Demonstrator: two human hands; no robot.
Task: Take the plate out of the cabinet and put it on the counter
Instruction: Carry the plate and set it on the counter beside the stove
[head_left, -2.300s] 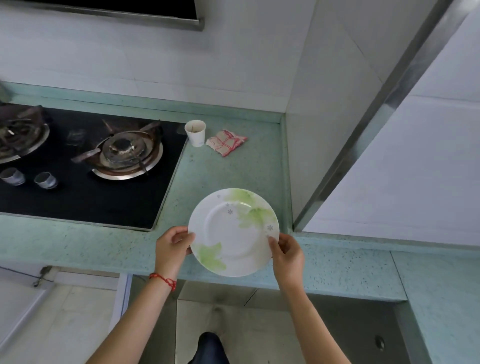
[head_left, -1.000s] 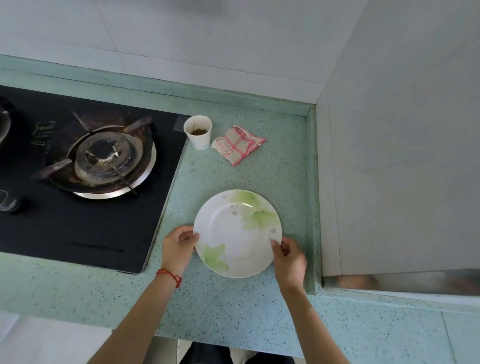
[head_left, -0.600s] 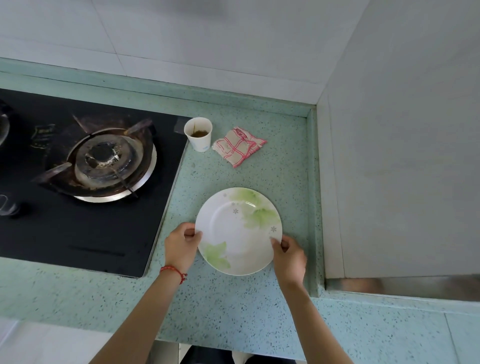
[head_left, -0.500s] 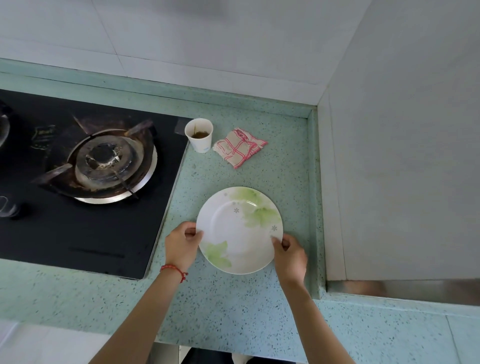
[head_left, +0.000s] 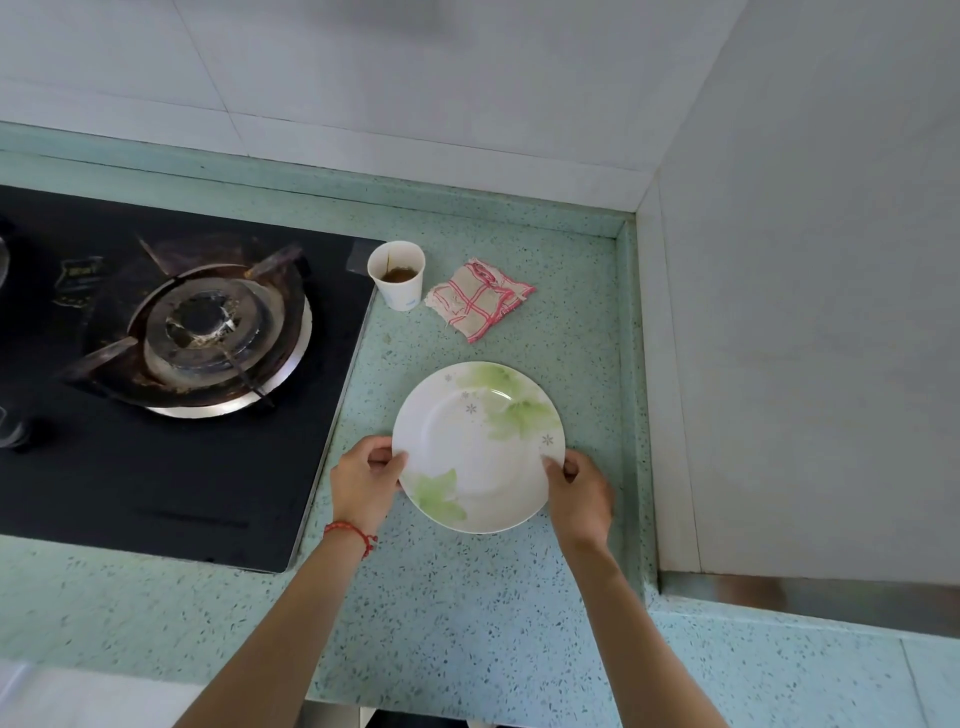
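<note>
A round white plate (head_left: 475, 457) with green leaf prints lies low over the speckled green counter (head_left: 441, 613), between the hob and the right wall. My left hand (head_left: 363, 480), with a red string at the wrist, pinches the plate's left rim. My right hand (head_left: 579, 493) grips the right rim, thumb on top. Whether the plate rests fully on the counter I cannot tell. The cabinet is out of view.
A black gas hob (head_left: 156, 374) with a burner (head_left: 208, 332) fills the left. Behind the plate stand a paper cup (head_left: 397, 275) with brown liquid and a folded checked cloth (head_left: 478, 299). A white wall panel (head_left: 810, 312) closes off the right side.
Both hands carried the plate from over the counter's front edge further in and lowered it toward the surface. The camera moved closer over the counter.
</note>
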